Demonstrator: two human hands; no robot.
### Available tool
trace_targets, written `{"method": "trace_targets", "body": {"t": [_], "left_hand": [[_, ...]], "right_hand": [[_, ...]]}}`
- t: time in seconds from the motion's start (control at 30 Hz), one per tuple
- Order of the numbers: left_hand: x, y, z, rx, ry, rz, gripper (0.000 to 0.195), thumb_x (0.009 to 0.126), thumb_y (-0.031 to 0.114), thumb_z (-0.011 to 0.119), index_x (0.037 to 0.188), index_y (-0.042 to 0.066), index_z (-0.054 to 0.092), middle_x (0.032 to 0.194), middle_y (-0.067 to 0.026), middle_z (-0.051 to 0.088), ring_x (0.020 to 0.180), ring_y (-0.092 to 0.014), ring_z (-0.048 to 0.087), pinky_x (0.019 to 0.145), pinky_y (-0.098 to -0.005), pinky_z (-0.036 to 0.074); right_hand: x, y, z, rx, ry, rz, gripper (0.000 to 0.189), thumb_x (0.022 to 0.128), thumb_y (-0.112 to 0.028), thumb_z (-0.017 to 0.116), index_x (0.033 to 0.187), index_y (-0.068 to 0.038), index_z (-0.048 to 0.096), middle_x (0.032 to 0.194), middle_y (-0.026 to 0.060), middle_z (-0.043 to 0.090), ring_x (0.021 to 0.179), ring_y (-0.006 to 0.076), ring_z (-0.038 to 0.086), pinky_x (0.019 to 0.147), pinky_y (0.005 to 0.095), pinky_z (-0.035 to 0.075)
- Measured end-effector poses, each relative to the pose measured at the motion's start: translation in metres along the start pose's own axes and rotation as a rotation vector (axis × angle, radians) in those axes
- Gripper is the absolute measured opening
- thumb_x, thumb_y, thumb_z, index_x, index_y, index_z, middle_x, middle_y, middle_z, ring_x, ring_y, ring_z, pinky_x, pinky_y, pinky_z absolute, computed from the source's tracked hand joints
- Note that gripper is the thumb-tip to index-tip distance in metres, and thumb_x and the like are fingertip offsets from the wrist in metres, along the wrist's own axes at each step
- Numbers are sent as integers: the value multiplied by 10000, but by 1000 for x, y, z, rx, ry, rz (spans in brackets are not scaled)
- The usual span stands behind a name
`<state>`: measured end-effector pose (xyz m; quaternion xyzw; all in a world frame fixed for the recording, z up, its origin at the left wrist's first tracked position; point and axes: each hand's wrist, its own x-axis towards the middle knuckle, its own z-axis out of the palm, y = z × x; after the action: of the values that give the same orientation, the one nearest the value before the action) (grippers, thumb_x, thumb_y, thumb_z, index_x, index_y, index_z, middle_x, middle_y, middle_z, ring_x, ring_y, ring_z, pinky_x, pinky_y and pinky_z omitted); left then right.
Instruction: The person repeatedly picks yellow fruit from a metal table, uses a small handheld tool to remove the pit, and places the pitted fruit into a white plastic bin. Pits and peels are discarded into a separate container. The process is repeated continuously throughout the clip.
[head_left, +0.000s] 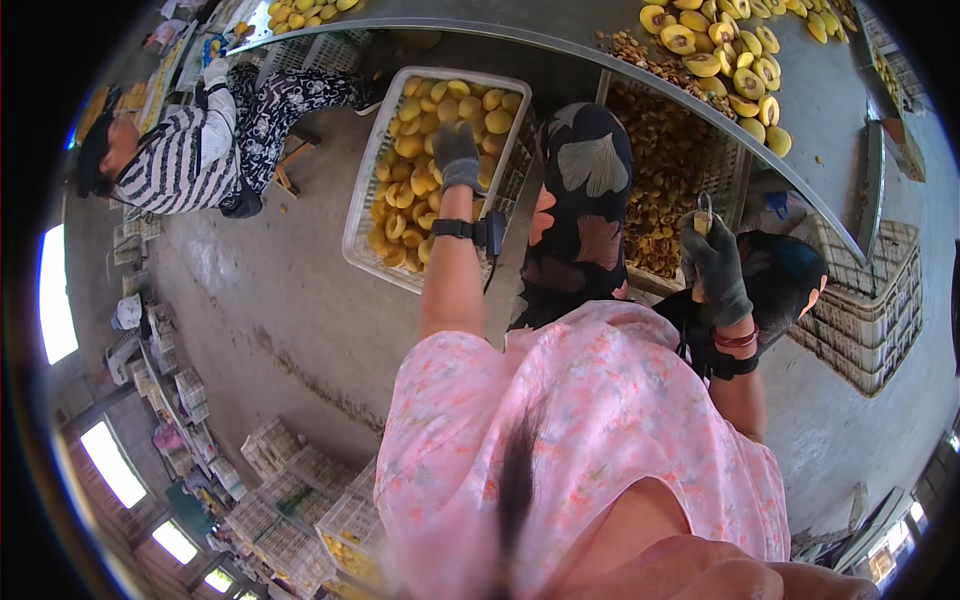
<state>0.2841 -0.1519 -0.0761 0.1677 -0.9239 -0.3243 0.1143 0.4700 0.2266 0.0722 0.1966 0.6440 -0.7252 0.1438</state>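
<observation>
My left hand (457, 156), in a dark grey glove, is over a white plastic crate (357, 217) full of yellow fruit halves (409, 146), probably peaches or apricots. Its fingers point away from me at the fruit; whether they grip a piece is hidden. The right hand (711, 259), gloved alike, is closed around the wooden handle of a small tool (703, 214) with a metal loop at its top. That hand is above my right thigh, beside a crate of brown-orange fruit scraps (664, 172). More fruit halves (750, 82) and loose pits (630, 51) lie on the metal table.
The curved edge of the metal table (570, 49) runs across in front of me. Stacked plastic crates (870, 322) stand at the right. A co-worker (180, 157) in a striped top sits at the left near a wooden stool (289, 169). More crates (285, 510) stand lower left.
</observation>
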Motion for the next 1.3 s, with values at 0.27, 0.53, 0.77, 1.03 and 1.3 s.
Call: {"method": "trace_targets", "body": {"t": [0.27, 0.53, 0.77, 1.03, 1.3], "left_hand": [[19, -92, 57, 513, -414, 12, 562, 946, 421, 439, 1452, 188, 363, 1517, -101, 327, 1390, -348, 286, 1116, -485, 278], [18, -84, 71, 570, -417, -84, 622, 954, 506, 399, 1486, 204, 288, 1559, -111, 230, 1443, -331, 178, 1118, -517, 254], [54, 76, 43, 87, 69, 461, 526, 871, 492, 573, 1213, 93, 580, 1237, -197, 578, 1157, -372, 531, 955, -483, 434], [56, 317, 131, 87, -347, 925, 541, 880, 374, 605, 1346, 130, 475, 1338, -138, 532, 1213, -312, 533, 994, -423, 448], [69, 342, 173, 567, -633, 892, 671, 810, 342, 705, 1387, 172, 406, 1321, -149, 546, 1160, -316, 571, 935, -451, 482]], "right_hand": [[22, 17, 4, -180, 46, 102, 52, 922, -131, 557, 919, -80, 563, 623, -59, 461, 453, 41, 390, 406, 209, 297], [41, 29, -3, -374, 29, -7, 104, 937, -159, 544, 863, -86, 556, 618, -60, 478, 496, 36, 439, 441, 231, 350], [52, 40, -26, -490, 69, -139, 94, 880, -143, 541, 850, -53, 539, 631, 3, 488, 539, 87, 462, 489, 283, 372], [61, 44, -41, -616, 40, -408, 63, 895, -113, 554, 860, -61, 551, 669, -30, 485, 571, 81, 433, 491, 265, 356], [43, 25, -42, -516, 120, -275, 135, 808, -159, 613, 879, -46, 598, 727, 190, 578, 703, 385, 591, 587, 466, 443]]}}
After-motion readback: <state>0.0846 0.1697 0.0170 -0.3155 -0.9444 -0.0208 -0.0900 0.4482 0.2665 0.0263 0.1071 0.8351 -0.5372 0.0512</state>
